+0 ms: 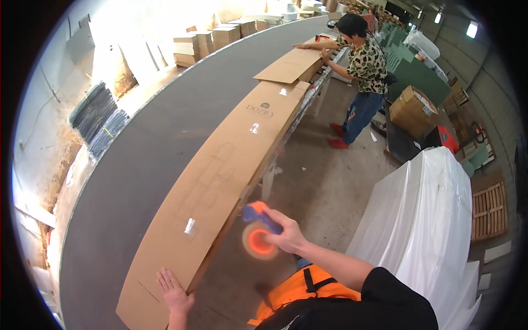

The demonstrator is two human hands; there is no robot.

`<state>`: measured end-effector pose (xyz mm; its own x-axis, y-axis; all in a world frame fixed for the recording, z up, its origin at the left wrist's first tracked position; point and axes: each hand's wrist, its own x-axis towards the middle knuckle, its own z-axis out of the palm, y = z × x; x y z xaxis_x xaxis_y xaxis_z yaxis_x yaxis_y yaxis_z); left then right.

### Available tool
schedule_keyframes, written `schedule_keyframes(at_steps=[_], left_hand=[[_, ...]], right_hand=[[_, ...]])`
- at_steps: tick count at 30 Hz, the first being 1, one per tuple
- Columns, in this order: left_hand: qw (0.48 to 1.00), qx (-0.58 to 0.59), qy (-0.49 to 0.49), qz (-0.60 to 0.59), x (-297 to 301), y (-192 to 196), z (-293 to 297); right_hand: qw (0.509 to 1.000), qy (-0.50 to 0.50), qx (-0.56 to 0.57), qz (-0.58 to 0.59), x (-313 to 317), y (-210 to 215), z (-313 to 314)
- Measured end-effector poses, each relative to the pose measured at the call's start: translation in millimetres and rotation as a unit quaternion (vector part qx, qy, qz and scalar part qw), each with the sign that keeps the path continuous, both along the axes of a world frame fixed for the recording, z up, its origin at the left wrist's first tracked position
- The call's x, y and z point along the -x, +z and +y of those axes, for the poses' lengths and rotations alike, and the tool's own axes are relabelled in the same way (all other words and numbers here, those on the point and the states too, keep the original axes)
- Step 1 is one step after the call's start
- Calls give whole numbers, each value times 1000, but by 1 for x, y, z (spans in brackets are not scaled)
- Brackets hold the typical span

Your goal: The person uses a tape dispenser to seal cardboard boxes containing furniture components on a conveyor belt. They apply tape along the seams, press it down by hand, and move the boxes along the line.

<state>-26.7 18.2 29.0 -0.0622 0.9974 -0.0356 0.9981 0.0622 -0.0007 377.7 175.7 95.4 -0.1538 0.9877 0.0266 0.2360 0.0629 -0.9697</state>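
My right hand (290,234) is gripping a blue and orange tape dispenser (259,232), with its fingers wrapped round the handle. I am seeing the tape dispenser a bit blurry, out past the side of a long brown box (203,179). My left hand (175,294) is lying on the near end of that box, fingers flat and a little apart. The long brown box is resting along a big grey table (129,187), and shiny patches (189,226) are showing on its top. Near its far end, a person (364,63) in a spotty shirt is touching another brown box (289,66). On the right, a white wrapped stack (415,203) is standing.
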Motion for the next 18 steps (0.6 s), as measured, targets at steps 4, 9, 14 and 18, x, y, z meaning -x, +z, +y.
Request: schedule_keyframes(at_steps=[4,9,14,18], left_hand=[[1000,6,8,9,-1,4,-1],[1000,-12,4,13,5,6,-5],[999,11,28,-31,2,7,-11],[998,52,32,4,4,12,-17]], right_hand=[[990,19,48,133,51,3,0],[970,-108,3,220,25,11,24],[894,-362,-81,252,-101,-74,150],[851,-449,-105,252,-210,-129,269]])
